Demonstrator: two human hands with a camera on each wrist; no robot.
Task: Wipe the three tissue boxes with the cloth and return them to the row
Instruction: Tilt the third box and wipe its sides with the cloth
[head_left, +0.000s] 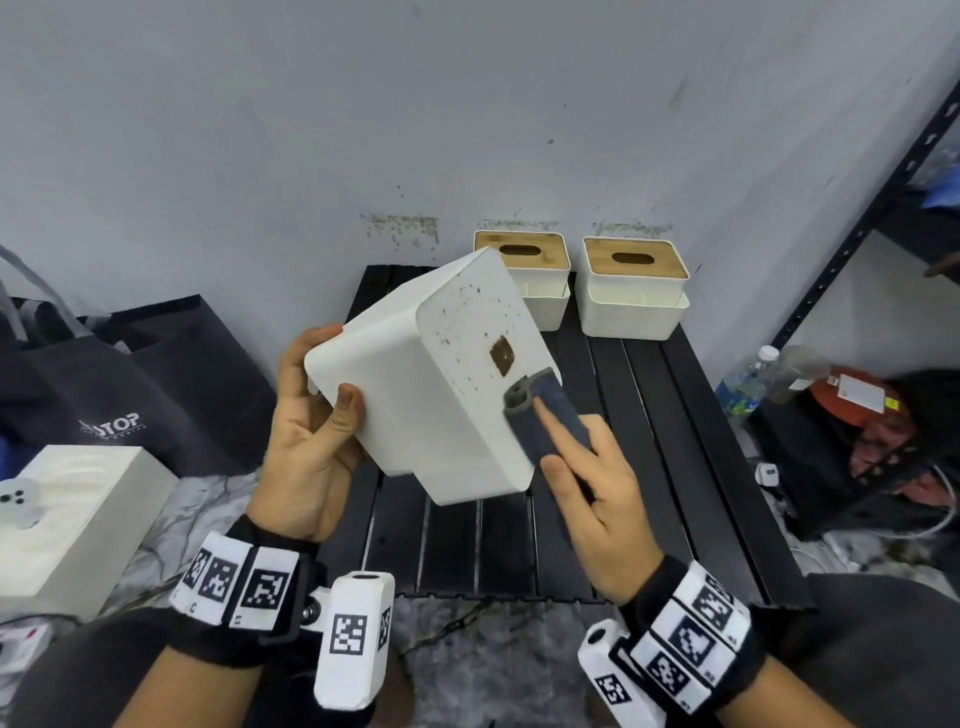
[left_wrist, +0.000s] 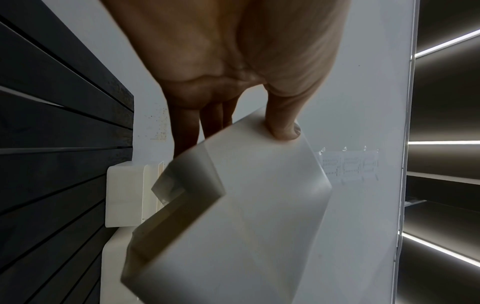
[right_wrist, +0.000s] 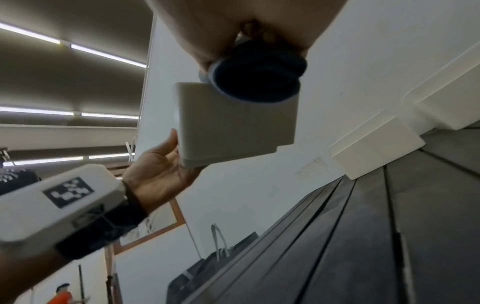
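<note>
Grips tissue box (head_left: 431, 379) base-up in left hand (head_left: 306, 436) above table (head_left: 675, 467); presses cloth (head_left: 545, 415), pinched in right hand (head_left: 597, 499), to its speckled base; calls next, likely, for a sweep over the brown stain (head_left: 502, 355) (middle box (head_left: 522, 244), right box (head_left: 635, 291) at wall).

Both forearms reach in from the bottom of the frame. A left wristband (head_left: 244, 577) and a right wristband (head_left: 691, 634), black with white marker blocks, wrap the wrists. The left grip (head_left: 311, 431) sits left of centre, palm turned up. Its thumb (head_left: 349, 410) is pressed on the near face of the tilted tissue box (head_left: 415, 374), and its fingers curl behind the far side. The right grip (head_left: 597, 499), right of centre with its back showing, pinches the dark cloth (head_left: 550, 415), forefinger (head_left: 561, 431) laid straight along it at the box's lower right edge.
</note>
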